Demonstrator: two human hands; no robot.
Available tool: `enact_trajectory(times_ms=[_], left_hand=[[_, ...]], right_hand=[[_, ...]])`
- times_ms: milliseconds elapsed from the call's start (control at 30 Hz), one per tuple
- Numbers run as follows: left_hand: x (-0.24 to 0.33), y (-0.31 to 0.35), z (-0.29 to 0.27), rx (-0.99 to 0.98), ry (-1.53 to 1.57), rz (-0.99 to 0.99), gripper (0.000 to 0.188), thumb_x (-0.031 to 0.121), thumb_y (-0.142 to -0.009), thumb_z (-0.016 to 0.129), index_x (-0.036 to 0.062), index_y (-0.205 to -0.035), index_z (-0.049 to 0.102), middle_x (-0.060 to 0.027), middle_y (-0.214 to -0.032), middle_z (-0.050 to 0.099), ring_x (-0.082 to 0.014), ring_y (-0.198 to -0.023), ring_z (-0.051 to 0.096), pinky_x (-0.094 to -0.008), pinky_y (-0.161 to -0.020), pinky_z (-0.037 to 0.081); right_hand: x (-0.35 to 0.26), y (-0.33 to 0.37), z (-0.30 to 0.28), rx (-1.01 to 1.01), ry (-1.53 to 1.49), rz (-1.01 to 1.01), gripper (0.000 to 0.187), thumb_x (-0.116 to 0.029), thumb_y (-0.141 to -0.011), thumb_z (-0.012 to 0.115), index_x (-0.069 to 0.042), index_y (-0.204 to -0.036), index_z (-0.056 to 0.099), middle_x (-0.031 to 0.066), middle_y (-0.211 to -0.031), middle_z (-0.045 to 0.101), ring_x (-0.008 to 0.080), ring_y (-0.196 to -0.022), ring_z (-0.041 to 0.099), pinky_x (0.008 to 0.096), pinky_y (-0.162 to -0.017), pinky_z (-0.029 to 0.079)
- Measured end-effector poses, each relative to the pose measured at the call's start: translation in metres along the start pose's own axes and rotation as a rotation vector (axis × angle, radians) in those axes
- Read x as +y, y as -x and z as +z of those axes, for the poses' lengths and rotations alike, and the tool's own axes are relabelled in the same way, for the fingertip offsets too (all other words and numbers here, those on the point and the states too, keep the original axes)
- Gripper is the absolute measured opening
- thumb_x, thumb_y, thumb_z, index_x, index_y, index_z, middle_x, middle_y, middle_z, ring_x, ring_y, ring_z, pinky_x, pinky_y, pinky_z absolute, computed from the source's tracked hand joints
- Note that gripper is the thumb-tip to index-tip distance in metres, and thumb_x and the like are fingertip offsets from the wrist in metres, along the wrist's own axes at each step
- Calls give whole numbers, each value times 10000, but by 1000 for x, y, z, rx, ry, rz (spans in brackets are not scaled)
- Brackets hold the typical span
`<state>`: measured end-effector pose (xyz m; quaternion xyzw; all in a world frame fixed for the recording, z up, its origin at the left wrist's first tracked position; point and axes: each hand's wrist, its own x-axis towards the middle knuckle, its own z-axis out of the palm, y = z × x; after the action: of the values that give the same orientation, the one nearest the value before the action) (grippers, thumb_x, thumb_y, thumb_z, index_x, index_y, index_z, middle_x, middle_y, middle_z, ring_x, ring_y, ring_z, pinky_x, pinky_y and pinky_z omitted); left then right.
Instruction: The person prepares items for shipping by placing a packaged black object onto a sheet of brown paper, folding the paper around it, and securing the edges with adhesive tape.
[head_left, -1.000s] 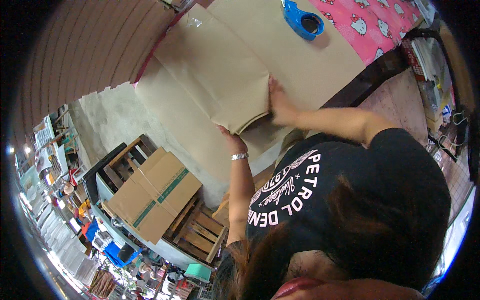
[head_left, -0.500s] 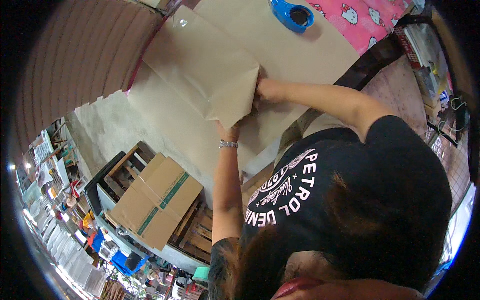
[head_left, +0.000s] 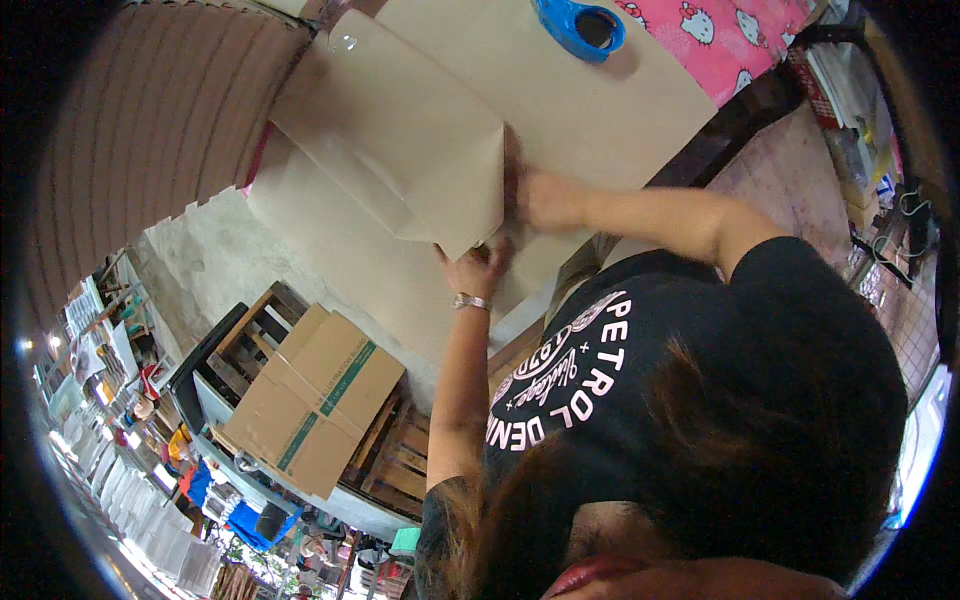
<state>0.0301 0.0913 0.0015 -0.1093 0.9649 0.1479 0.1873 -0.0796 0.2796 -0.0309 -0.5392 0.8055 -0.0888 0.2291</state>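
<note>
The left hand (head_left: 476, 268) grips the near corner of one paper package (head_left: 400, 150); the right hand (head_left: 548, 200) (blurred, partly hidden) touches its right edge, whether gripping I cannot tell. The package lies on one brown sheet (head_left: 640, 130) on the tabletop (head_left: 735, 60), near one tape dispenser (head_left: 572, 32) cut off at the top.

Pink-covered table (head_left: 717, 55) with brown paper sheets (head_left: 420, 140), blue tape dispenser (head_left: 563, 32).
</note>
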Motion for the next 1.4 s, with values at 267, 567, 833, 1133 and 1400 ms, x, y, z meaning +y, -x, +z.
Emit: enact_trajectory(times_ms=[267,567,833,1133,1400], left_hand=[[-103,-10,-5,39,2106,-263,194,266,-893,512,80,-883,563,-20,-863,597,-155,-846,545,-324,-774,415],[-82,-53,-21,62,1596,-657,196,230,-838,665,88,-764,553,-13,-644,573,-173,-553,555,-331,-496,447],[-83,-61,-44,300,166,-460,866,365,-648,778,55,-1331,345,-192,-1377,390,-349,-1155,487,-436,-907,442],[-23,-110,-80,149,-255,299,872,279,-729,668,177,-1450,187,-81,-1515,160,-296,-1391,148,-514,-1121,91],[-11,-102,-76,204,-264,243,776,201,-712,612,311,-1412,298,-21,-1505,213,-255,-1394,160,-493,-1128,97]], right_hand=[[14,-13,-79,361,-1694,778,534,-404,-943,387,85,-1069,563,283,-1079,584,374,-931,608,450,-852,451],[-48,-28,-41,-159,-911,521,472,-399,-892,491,43,-876,656,230,-834,642,319,-792,649,413,-679,508],[43,-76,-103,390,192,-42,694,-412,-807,575,-149,-1390,306,56,-1434,323,218,-1325,296,478,-1088,199],[56,-87,-70,445,282,-46,729,-300,-797,571,-174,-1435,242,10,-1473,279,208,-1352,264,503,-1109,150],[44,-28,-51,466,-319,737,700,-270,-774,671,-99,-1366,338,134,-1385,372,270,-1233,394,426,-1015,324]])
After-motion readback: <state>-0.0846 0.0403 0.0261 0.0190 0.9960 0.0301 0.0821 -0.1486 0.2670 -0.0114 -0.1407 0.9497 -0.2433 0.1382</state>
